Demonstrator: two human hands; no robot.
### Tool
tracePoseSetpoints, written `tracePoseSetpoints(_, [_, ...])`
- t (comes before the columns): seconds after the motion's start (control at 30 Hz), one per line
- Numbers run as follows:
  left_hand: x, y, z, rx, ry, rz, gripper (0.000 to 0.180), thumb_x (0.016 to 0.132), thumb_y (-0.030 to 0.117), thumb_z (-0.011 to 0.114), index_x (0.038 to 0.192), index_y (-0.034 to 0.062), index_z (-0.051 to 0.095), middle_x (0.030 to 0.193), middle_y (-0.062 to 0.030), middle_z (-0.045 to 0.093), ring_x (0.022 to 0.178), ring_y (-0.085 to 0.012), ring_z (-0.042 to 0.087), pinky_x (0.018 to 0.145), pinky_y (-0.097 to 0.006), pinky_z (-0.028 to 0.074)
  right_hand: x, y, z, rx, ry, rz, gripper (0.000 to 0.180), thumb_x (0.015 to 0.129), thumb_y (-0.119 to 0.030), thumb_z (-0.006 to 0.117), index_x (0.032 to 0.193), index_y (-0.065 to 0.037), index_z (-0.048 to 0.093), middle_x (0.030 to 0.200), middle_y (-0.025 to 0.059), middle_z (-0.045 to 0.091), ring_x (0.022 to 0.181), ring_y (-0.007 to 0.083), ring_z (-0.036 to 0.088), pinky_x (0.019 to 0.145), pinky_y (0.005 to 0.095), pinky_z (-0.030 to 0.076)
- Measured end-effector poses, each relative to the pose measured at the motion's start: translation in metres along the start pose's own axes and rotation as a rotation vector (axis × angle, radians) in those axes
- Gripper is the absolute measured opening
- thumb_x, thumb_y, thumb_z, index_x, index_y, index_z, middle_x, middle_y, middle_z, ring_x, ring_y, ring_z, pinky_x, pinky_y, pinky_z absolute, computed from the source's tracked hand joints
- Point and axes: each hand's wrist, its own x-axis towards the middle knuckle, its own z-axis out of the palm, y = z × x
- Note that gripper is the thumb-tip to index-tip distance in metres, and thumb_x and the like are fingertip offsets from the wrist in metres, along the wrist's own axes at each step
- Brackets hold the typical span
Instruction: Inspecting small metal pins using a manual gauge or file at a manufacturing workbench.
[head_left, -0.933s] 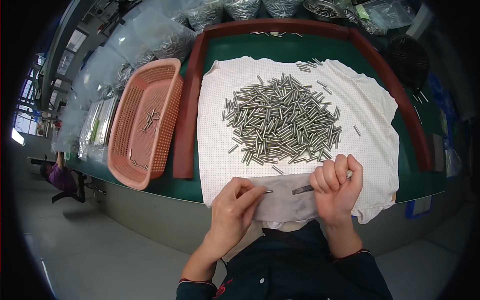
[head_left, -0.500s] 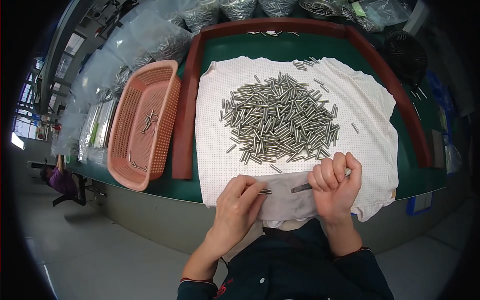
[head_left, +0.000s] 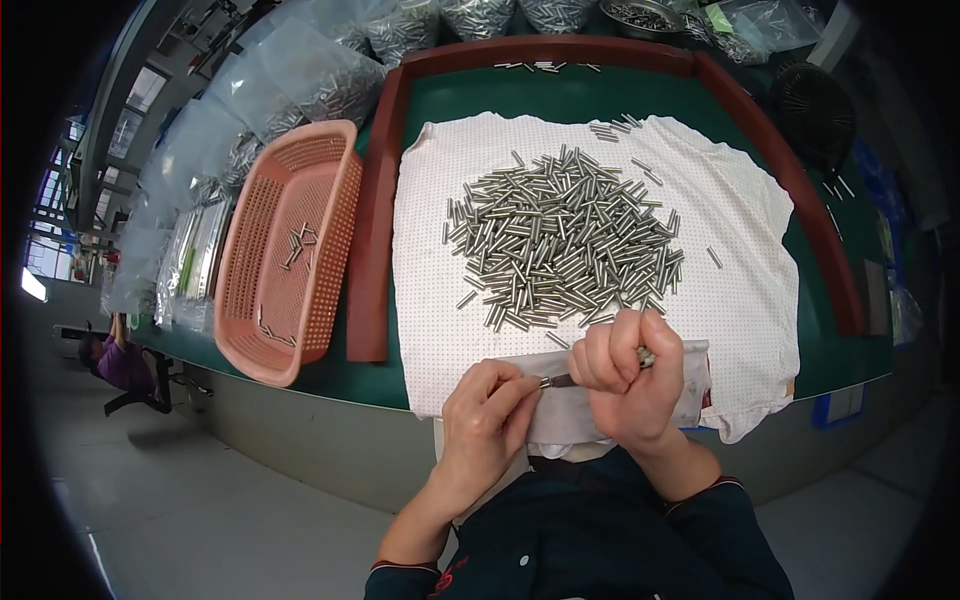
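Observation:
My left hand [head_left: 487, 408], near the front edge of the table, pinches a short metal pin [head_left: 545, 382] between thumb and fingers. Closed in a fist, my right hand [head_left: 632, 380] grips a narrow dark-bladed tool [head_left: 563, 381]; its blade tip meets the end of the pin, and a pale handle end shows at the top of the fist. Beneath both hands lies a grey cloth [head_left: 570, 425]. Just beyond them, a big heap of metal pins [head_left: 565, 240] rests on a white dotted cloth [head_left: 430, 330].
At left stands a pink perforated basket [head_left: 330, 270] with several pins inside. A dark red wooden frame [head_left: 370, 300] borders the green table [head_left: 450, 95] on the left, back and right. Bags of metal parts [head_left: 340, 85] and a metal bowl [head_left: 640, 18] stand behind. Another person [head_left: 128, 362] sits far left.
My right hand has moved left with the tool, bringing its blade tip to the pin. My left hand still pinches the pin and has shifted slightly.

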Motion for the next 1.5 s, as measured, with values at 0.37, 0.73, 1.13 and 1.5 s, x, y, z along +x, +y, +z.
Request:
tracePoseSetpoints(0.37, [0.001, -0.002, -0.002, -0.015, -0.015, -0.017, 0.017, 0.064, -0.003, 0.066, 0.08, 0.0003, 0.061, 0.073, -0.0081, 0.052, 0.065, -0.0234, 0.053, 0.054, -0.032, 0.042, 0.002, 0.002, -0.001, -0.004, 0.008, 0.073, 0.04, 0.093, -0.023, 0.026, 0.056, -0.008, 0.032, 0.047, 0.0008, 0.029, 0.044, 0.0092, 0.021, 0.043, 0.0252, 0.021])
tracePoseSetpoints(0.73, [0.003, -0.007, -0.002, -0.049, -0.044, -0.013, 0.018, 0.063, -0.006, 0.063, 0.08, 0.0, 0.061, 0.072, -0.0087, 0.051, 0.064, -0.0243, 0.052, 0.054, -0.032, 0.042, -0.004, 0.011, 0.008, -0.333, -0.061, 0.006, 0.045, 0.093, -0.032, 0.026, 0.055, -0.01, 0.031, 0.045, -0.0024, 0.026, 0.041, 0.0092, 0.021, 0.044, 0.0262, 0.021])
tracePoseSetpoints(1.13, [0.0, -0.009, 0.001, -0.068, -0.028, -0.011, 0.018, 0.064, -0.007, 0.064, 0.08, 0.0006, 0.063, 0.072, -0.0069, 0.053, 0.059, -0.0172, 0.052, 0.049, -0.026, 0.042, 0.0, 0.006, -0.004, -0.149, -0.003, 0.08, 0.043, 0.092, -0.032, 0.021, 0.055, -0.013, 0.029, 0.045, -0.0032, 0.027, 0.041, 0.0096, 0.018, 0.043, 0.026, 0.02])
tracePoseSetpoints(1.5, [0.001, -0.009, 0.0, -0.059, -0.021, 0.017, 0.02, 0.064, -0.007, 0.065, 0.082, 0.0012, 0.063, 0.073, -0.0075, 0.053, 0.06, -0.0177, 0.053, 0.05, -0.026, 0.042, 0.001, 0.006, -0.003, -0.11, 0.006, 0.038, 0.043, 0.092, -0.033, 0.022, 0.054, -0.013, 0.028, 0.044, -0.0034, 0.025, 0.04, 0.0098, 0.016, 0.043, 0.0259, 0.019])
